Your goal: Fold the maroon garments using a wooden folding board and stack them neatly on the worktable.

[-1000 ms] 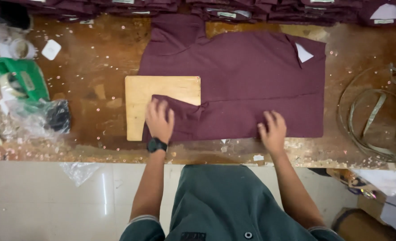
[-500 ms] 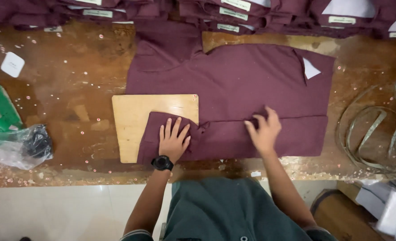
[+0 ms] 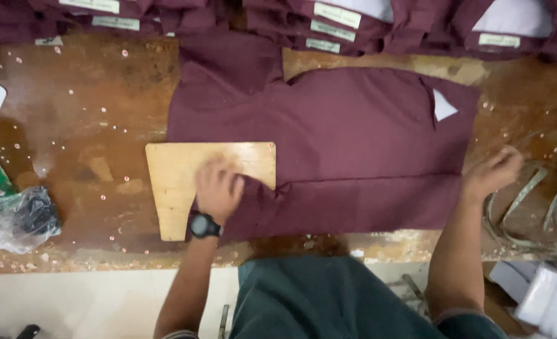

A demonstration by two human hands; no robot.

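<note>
A dark red shirt [image 3: 354,144] lies flat on the worktop [image 3: 90,125], stretched long from left to right. The left hand [image 3: 218,188] presses flat and open on its folded corner, over a wooden board [image 3: 171,176]. The right hand [image 3: 495,172] is off the shirt's right edge, loosely curled, holding nothing, near some loose straps [image 3: 536,201]. A clear bag [image 3: 8,226] holds something dark.

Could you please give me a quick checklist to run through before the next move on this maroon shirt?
1. Left hand pressing the folded edge of the maroon shirt: ok.
2. Wooden folding board lying under the shirt's left side: ok.
3. Right hand on the shirt: not ok, it is off to the right by the strap loops.
4. Lower hem folded up evenly: ok.
5. Fold at the left hand smooth: not ok, bunched.
</note>
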